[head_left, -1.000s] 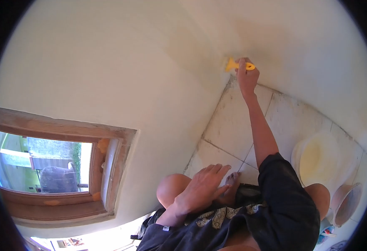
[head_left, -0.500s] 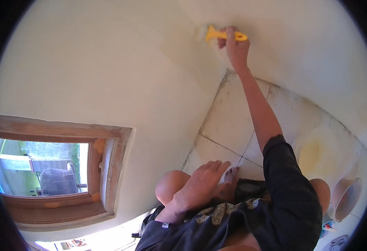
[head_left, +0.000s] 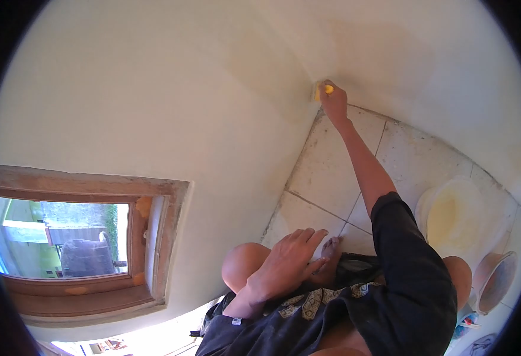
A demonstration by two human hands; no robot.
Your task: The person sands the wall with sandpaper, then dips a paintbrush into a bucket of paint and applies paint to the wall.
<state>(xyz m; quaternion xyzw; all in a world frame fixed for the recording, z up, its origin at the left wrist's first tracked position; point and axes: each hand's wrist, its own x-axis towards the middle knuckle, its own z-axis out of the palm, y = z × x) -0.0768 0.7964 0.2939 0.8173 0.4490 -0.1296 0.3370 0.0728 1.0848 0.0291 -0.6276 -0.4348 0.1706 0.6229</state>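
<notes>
My right hand is closed round the yellow handle of a paintbrush. Its head is at the bottom of the corner where the two pale walls meet, just above the floor tiles; the bristles are mostly hidden. My left hand lies flat over my bent knee area with the fingers stretched out, holding nothing. Damp-looking darker patches show on the left wall and on the right wall.
A pale bucket with yellowish contents stands on the tiled floor to my right. Beyond it is a second bucket, tilted in view. A wooden window frame is set in the wall at left.
My right hand has brought the paintbrush down along the corner, from higher on the wall to close above the floor. The left hand has stayed in place.
</notes>
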